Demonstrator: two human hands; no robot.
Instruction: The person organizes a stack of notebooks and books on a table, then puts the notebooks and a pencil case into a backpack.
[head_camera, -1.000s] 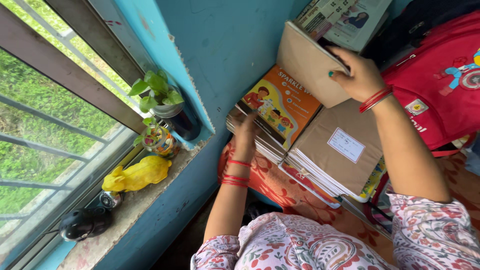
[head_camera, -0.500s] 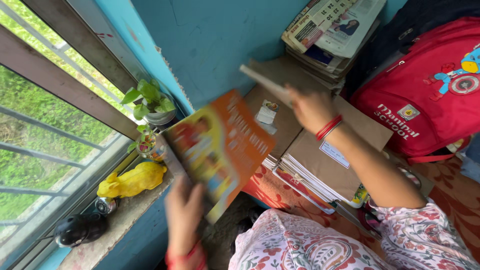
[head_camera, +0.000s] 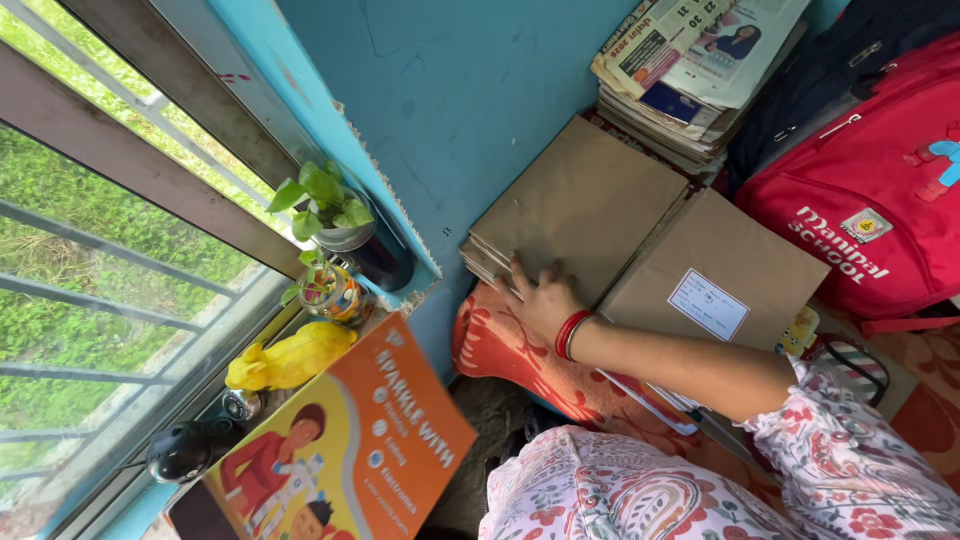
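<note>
My right hand (head_camera: 541, 297) lies with fingers spread on the near left corner of a stack of brown-covered books (head_camera: 590, 200), touching the top book and the stack's edge. Red bangles circle that wrist. A second brown-covered stack with a white label (head_camera: 720, 270) sits just to the right. An orange picture book (head_camera: 370, 440) with cartoon children on its cover is raised at the lower left, in front of the window sill. My left hand is hidden; I cannot see what holds the orange book.
A pile of newspapers (head_camera: 690, 60) lies behind the stacks, and a red backpack (head_camera: 870, 200) stands at the right. On the window sill are a potted plant (head_camera: 340, 215), a glass jar (head_camera: 335, 290), a yellow figure (head_camera: 290, 360) and a black object (head_camera: 185, 452). Red patterned cloth (head_camera: 500, 350) lies under the books.
The orange book came off the left stack and moved down left toward the sill. The brown book my right hand held now lies on the left stack, with that hand resting on it.
</note>
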